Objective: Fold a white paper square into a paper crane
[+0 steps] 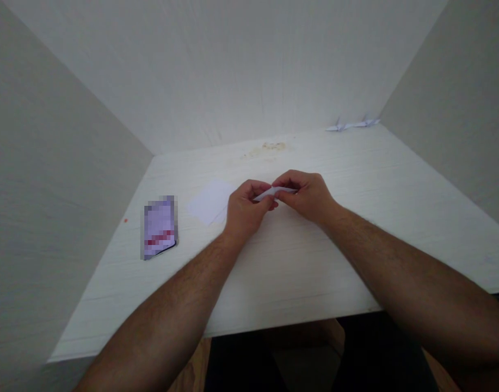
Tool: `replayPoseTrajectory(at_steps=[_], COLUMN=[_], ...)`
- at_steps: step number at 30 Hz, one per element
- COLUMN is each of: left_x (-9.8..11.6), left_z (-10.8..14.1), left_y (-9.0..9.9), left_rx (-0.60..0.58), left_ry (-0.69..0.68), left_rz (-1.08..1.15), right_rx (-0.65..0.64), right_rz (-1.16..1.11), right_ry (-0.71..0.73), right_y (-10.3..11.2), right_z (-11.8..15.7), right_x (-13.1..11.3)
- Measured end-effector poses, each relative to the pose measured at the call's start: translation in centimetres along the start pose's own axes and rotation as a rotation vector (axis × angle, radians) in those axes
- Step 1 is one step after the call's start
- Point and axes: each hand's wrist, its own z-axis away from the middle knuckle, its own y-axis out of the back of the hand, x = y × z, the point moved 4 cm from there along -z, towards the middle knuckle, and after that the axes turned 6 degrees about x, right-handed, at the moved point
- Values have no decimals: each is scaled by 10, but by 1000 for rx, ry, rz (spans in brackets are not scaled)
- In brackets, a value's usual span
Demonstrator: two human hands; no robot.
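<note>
A small folded piece of white paper is held between my two hands above the middle of the table. My left hand pinches its left part between thumb and fingers. On the other side, my right hand grips the paper with thumb and fingertips, close to the left fingertips. Much of the paper is hidden by the fingers, so its full shape cannot be made out. Just left of my left hand lie flat white paper sheets on the table.
A phone-like device with a blurred screen lies at the left. Folded white paper figures stand at the back right against the wall. The white table has walls on three sides and brownish stains near the back.
</note>
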Motion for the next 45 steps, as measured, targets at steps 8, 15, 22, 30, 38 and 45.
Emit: replayPoseTrajectory(at_steps=[8,15,22,30,38,45], left_x=[0,-2,-2,0,-1,1], left_z=[0,1,1,2,1,0], left_y=[1,1,1,-2,0,1], left_rx=[-8,-22,-29,-57,-5,19], left_ry=[-23,-37,-21,-7,-6,-24], left_rz=[21,-70,-85,-59,-83,-17], right_rx=[-41,-96,-110,-70,-55,-106], right_rz=[-151,-166,-22,-36,105,-173], right_ry=[-79,-218,-235,-150,-47,-132], right_y=[-3,-2,-1,-4,0,-4], right_z=[-3,-7,-7,-4,-1,-2], right_x=[5,9,8,10,4,11])
